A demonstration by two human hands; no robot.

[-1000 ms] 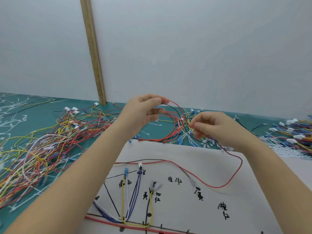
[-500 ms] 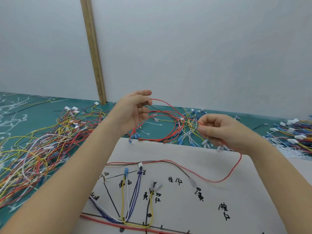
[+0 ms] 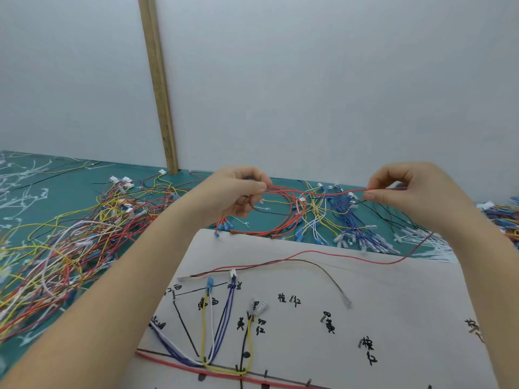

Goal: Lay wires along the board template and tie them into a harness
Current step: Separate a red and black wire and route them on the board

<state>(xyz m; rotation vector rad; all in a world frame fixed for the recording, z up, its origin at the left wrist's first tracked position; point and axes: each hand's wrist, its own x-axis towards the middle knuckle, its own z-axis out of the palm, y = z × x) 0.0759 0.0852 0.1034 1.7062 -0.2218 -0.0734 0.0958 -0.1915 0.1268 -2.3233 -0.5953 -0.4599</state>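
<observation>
Both hands raised above the desk, forearms coming in from 7 and 5 o'clock. Left hand [image 3: 236,192]: fingers [image 3: 254,186] curled, thumb and index pressed together on the thin red wire [image 3: 317,192]. Right hand [image 3: 412,192]: thumb and index pinch the same wire at its other held point, the remaining fingers folded. The wire runs near-taut and roughly level between the two pinches. From the right hand it drops behind the wrist, then loops back across the white paper board template [image 3: 393,304] toward 9 o'clock, ending near the clear connector [image 3: 233,273].

On the template: handwritten black characters and drawn black route lines. Already laid there: a yellow wire loop [image 3: 204,332], blue-purple wires [image 3: 224,313], a dark brown wire [image 3: 323,269] ending in a clear terminal, and a thick red wire [image 3: 179,366] along the bottom line at 6 o'clock.

The green desk mat [image 3: 56,192] carries the stock. A big tangle of mixed red, yellow and white wires [image 3: 70,248] sits at 9 o'clock. A coil of red wires [image 3: 280,217] lies at 12 o'clock, just beyond the template edge. Beside it, toward 1 o'clock, is a bundle of blue wires with clear terminals [image 3: 351,220]. More coloured wires sit at the 3 o'clock edge, partly cut off.

Room: plain pale wall behind the desk, with a bare wooden strip [image 3: 160,94] standing against it, slightly tilted.
</observation>
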